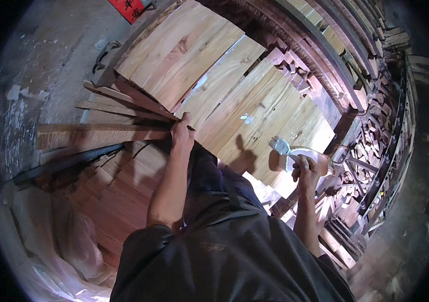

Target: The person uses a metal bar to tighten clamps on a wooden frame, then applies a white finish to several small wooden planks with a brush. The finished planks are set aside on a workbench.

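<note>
My right hand (305, 171) is closed around the handle of a flat brush (281, 146). The brush's bristles are coated in pale white stuff. Just beyond that hand sits a round tub (315, 155) with white contents, partly covered by my fingers. My left hand (182, 133) closes on the end of a wooden strip (128, 100), at the near left edge of the boards. More strips fan out to the left, among them a thick beam (98, 135). Pale wooden boards (270, 110) lie side by side in front of me, with a white blob (246, 119) on one.
Long beams (320, 45) are stacked at the far right, above a heap of wood offcuts (375, 136). Stacked reddish planks (118, 196) lie at my left, beside crumpled clear plastic sheeting (68, 241). A red paper (127, 9) shows at the far left.
</note>
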`<state>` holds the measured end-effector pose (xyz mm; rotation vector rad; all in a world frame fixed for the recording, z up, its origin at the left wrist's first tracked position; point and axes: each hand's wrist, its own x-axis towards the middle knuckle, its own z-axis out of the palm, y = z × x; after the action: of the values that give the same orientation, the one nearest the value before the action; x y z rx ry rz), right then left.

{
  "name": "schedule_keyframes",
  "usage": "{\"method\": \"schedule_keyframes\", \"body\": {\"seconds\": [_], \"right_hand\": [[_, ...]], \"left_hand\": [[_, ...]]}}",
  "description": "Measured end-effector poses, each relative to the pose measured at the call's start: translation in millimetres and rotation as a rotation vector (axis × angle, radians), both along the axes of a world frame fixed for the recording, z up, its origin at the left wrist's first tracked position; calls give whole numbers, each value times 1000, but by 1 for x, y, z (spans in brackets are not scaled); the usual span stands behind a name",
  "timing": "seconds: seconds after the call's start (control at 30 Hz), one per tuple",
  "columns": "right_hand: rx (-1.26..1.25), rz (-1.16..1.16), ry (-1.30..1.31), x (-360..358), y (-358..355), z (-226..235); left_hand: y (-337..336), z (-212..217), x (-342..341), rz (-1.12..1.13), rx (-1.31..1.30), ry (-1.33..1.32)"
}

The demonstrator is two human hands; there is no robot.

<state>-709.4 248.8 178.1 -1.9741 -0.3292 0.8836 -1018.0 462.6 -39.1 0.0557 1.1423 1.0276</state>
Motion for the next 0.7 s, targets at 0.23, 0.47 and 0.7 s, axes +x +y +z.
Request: {"method": "schedule_keyframes", "body": {"seconds": [0.23,0.47,0.7], "right_hand": [[-7,7,28,-11,-2,-11],[2,34,47,-22,3,-17],[-28,38,13,-24,8,-12]], "left_hand": [[10,26,-31,-566,-52,387],[-4,42,-6,-216,235,707],[24,68,33,-655,739,1429]]}}
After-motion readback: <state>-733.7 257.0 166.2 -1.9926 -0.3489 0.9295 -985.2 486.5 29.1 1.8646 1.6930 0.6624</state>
